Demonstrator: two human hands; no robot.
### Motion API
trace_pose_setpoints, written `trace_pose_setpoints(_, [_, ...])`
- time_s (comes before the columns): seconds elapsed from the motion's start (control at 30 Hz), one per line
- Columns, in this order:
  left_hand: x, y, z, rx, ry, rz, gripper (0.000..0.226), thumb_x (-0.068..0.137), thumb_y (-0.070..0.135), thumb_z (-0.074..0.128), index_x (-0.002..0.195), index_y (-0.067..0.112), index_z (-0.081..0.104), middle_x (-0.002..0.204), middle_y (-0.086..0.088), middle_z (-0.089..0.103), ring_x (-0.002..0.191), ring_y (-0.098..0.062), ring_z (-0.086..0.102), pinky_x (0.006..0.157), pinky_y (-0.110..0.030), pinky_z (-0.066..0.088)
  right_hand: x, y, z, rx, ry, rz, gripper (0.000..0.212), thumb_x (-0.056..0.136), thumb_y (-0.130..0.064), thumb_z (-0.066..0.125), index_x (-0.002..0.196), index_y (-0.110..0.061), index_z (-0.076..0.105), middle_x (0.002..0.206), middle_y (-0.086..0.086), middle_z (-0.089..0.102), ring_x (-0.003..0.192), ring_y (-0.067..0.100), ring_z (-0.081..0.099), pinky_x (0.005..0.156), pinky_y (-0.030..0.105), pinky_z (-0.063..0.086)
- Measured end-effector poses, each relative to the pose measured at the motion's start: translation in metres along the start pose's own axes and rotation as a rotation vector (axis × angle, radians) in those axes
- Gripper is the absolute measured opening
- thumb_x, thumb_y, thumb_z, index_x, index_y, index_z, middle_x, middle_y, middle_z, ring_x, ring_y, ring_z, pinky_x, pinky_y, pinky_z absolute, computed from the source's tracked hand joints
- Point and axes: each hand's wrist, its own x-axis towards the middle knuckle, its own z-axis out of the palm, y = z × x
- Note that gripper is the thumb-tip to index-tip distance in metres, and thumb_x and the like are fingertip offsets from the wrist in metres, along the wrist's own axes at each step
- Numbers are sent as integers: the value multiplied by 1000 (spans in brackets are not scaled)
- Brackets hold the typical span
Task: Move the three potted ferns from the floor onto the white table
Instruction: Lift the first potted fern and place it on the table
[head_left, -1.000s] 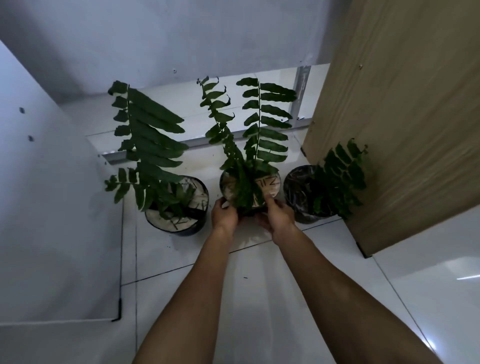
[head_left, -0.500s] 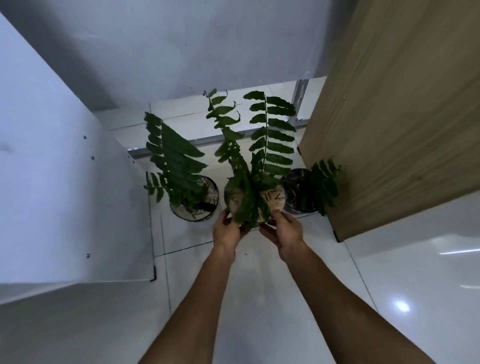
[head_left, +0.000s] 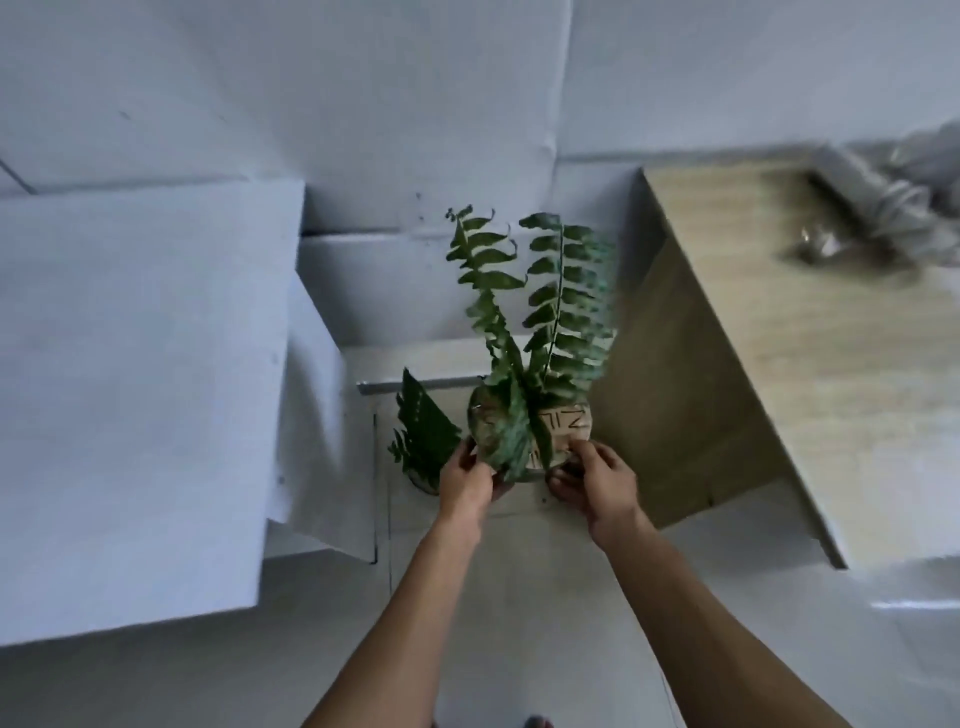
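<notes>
I hold the middle potted fern (head_left: 530, 364) up off the floor, its tan pot showing dark markings and two tall green fronds rising from it. My left hand (head_left: 466, 480) grips the pot's left side and my right hand (head_left: 595, 480) grips its right side. A second fern (head_left: 422, 436) stands on the floor below and to the left, its pot mostly hidden behind my left hand. The third fern is out of sight. The white table (head_left: 135, 395) fills the left of the view, its top higher than the floor.
A wooden table (head_left: 831, 364) stands to the right with grey plastic wrapping (head_left: 883, 208) on its far end. White floor tiles (head_left: 519, 597) lie between the two tables, and a white wall (head_left: 363, 104) rises behind.
Both hands have lifted the middle fern up from the floor. The view has risen, so both table tops now show and the right-hand fern has dropped out of sight.
</notes>
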Motion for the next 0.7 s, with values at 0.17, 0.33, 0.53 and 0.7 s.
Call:
trace_pose_setpoints(0.17, [-76,118,-9,-59,-12,155,30,93,27,63,122,18,63,99,-3,69,80,-13,68,59,-24,60,-79,-90,61,13,-129,-98,36,96,-16,59,129,-3,57,92,12,67,69,25,67,61,31,62])
trace_pose_setpoints(0.33, [-103,203,-47,-70,34,276,40,91,30,66,128,15,63,119,-8,69,96,-26,73,81,-37,61,-128,-134,137,14,-268,-140,32,96,-18,59,124,-4,60,94,14,69,73,27,71,62,32,63])
trace_pose_setpoints(0.53, [-93,302,-126,-154,118,367,36,96,21,59,129,9,61,112,-10,68,83,-25,72,63,-24,62,-164,-148,268,-40,-389,-146,30,96,-17,59,123,-4,58,94,16,69,83,33,72,82,43,61])
trace_pose_setpoints(0.7, [-57,344,-183,-174,146,334,36,95,24,61,129,13,60,101,-5,66,91,-30,72,63,-25,62,-162,-133,352,-56,-394,-117,29,96,-16,60,122,-2,59,102,22,69,81,35,71,70,38,62])
